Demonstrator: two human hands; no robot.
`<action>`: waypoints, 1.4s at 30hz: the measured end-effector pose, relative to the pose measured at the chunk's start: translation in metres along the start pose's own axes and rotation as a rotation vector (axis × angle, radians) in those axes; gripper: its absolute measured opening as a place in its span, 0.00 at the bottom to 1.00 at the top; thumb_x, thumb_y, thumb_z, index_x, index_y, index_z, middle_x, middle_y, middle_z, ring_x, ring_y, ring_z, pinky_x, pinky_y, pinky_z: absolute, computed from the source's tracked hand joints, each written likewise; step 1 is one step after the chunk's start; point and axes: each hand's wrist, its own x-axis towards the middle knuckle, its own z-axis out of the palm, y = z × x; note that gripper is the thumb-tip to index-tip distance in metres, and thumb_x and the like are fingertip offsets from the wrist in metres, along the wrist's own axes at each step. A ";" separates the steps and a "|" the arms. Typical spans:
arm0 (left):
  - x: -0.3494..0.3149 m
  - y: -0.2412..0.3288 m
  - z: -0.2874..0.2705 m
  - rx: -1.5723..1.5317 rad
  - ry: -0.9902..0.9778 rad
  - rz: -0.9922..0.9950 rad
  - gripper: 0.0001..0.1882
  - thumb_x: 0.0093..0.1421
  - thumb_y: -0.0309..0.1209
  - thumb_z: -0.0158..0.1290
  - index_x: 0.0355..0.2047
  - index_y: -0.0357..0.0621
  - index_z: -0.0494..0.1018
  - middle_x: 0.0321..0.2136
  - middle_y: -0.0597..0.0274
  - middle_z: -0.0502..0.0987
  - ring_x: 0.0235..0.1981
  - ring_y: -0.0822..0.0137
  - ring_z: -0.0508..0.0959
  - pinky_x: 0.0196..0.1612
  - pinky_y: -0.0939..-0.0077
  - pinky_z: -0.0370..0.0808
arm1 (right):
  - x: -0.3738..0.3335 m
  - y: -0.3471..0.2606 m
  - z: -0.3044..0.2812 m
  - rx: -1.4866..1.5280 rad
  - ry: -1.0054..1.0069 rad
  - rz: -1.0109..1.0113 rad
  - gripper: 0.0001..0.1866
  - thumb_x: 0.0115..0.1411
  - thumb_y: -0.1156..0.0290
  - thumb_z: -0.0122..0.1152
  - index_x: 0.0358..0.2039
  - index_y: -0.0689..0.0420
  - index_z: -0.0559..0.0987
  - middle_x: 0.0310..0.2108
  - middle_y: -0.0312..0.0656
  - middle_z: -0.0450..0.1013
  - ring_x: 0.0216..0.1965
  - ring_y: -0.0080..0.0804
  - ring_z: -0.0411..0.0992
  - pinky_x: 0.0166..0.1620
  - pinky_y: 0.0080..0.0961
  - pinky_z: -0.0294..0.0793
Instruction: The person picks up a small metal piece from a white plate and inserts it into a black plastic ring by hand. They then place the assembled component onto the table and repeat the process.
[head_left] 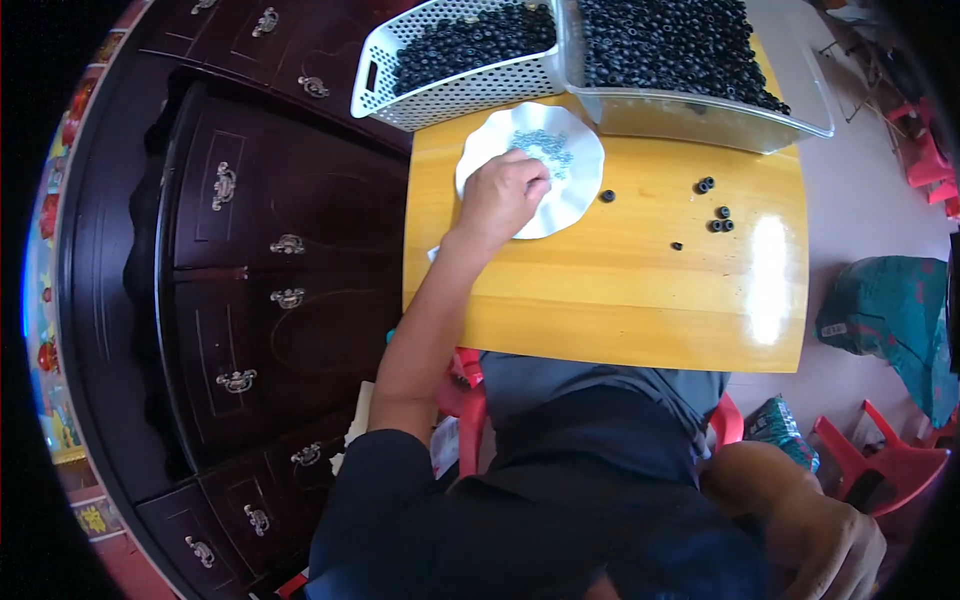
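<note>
My left hand (505, 197) reaches over a white plate with a wavy rim (585, 200). Its thumb and fingertips are pinched together at the near side of a small pile of thin, silvery-blue pieces (545, 147). Whatever sits between those fingertips is too small to make out. Low at the right, beside my body and off the table, hangs my right hand (835, 548). Its fingers curl inward, and the picture does not show what they hold, if anything. Just right of the plate lies a small black ring-shaped part (608, 196).
Behind the plate stand a white perforated basket (460, 95) and a clear bin (700, 108), both full of black parts. Several loose black parts (722, 225) lie on the yellow table (600, 310). A dark wooden cabinet (330, 220) borders the left; red stools (885, 460) and a green sack (880, 310) are right.
</note>
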 end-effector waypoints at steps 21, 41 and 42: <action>-0.019 0.012 -0.037 -0.358 0.094 -0.278 0.07 0.61 0.21 0.57 0.40 0.35 0.78 0.28 0.67 0.78 0.28 0.82 0.74 0.32 0.85 0.73 | -0.002 -0.006 0.006 -0.349 0.058 -0.134 0.08 0.55 0.84 0.54 0.25 0.55 0.78 0.23 0.31 0.75 0.23 0.24 0.75 0.34 0.24 0.83; -0.065 0.109 -0.018 -0.990 -0.114 -0.129 0.07 0.58 0.15 0.57 0.38 0.33 0.76 0.38 0.58 0.79 0.39 0.73 0.78 0.42 0.81 0.75 | -0.181 0.013 -0.050 -0.393 0.865 1.193 0.10 0.65 0.72 0.60 0.46 0.60 0.75 0.40 0.40 0.78 0.41 0.26 0.76 0.48 0.24 0.75; -0.066 0.116 -0.016 -0.965 -0.116 -0.083 0.07 0.57 0.15 0.58 0.37 0.33 0.77 0.38 0.59 0.78 0.38 0.72 0.77 0.42 0.81 0.74 | -0.183 0.013 -0.050 -0.362 0.865 1.189 0.10 0.66 0.72 0.60 0.46 0.59 0.75 0.41 0.38 0.78 0.41 0.26 0.76 0.47 0.24 0.76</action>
